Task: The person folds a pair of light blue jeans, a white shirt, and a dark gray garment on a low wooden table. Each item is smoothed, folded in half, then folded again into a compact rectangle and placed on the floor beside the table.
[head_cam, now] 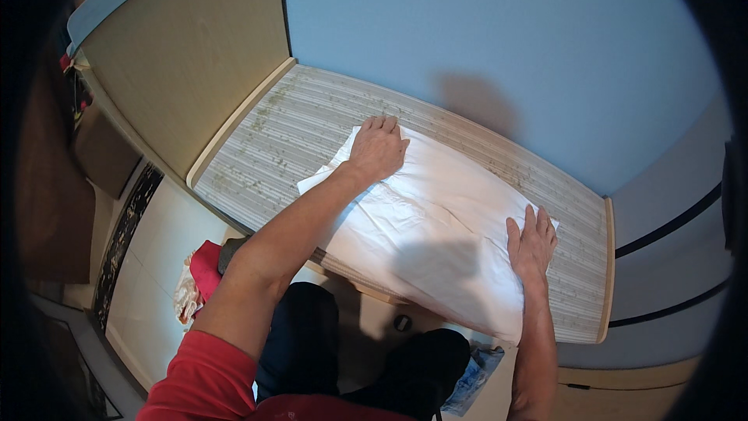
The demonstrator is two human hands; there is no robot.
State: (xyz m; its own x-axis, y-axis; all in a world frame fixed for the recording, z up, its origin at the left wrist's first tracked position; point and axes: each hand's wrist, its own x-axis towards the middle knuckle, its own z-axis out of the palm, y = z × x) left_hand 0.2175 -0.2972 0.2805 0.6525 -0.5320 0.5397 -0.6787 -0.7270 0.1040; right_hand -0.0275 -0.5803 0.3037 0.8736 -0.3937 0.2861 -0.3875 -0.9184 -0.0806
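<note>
A white cloth (432, 187), creased in places, lies spread over a striped bench top (251, 140). Its near edge hangs over the front of the bench. My left hand (378, 149) presses palm down on the cloth's far left corner, fingers pointing to the wall. Flat near the far right corner rests my right hand (532, 242), its fingers spread. Neither hand is closed around the fabric. The cloth beneath both palms is hidden.
A light-blue wall (497, 29) backs the bench, with a wooden panel (198, 47) at its left end. Red fabric (205, 269) and other cloths are heaped at lower left. A blue patterned plastic bag (476, 377) lies near my knee. Drawers (628, 392) stand at lower right.
</note>
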